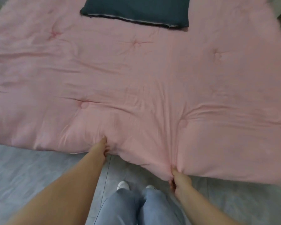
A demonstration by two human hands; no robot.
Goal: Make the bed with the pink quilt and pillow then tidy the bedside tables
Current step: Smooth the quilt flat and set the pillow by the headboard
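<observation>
The pink quilt (136,82) lies spread across the bed, with the dark pillow (136,11) resting on its far end. Left hand (104,147) and right hand (179,179) each pinch the quilt's near hem, fabric bunched at both grips, evidently to draw it taut and square toward the foot

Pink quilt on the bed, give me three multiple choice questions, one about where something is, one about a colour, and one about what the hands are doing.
1. Where does the pillow lie?
A. at the far end of the pink quilt
B. on the floor
C. under the right hand

2. What colour is the pillow?
A. white
B. dark grey
C. pink

3. What are the left hand and right hand doing?
A. both hang free
B. only the left one grips
C. both grip the quilt's near edge

Answers: 1 A, it sits on the quilt at the top of the view. 2 B, it is dark against the pink. 3 C, the fabric bunches at both hands.
</observation>
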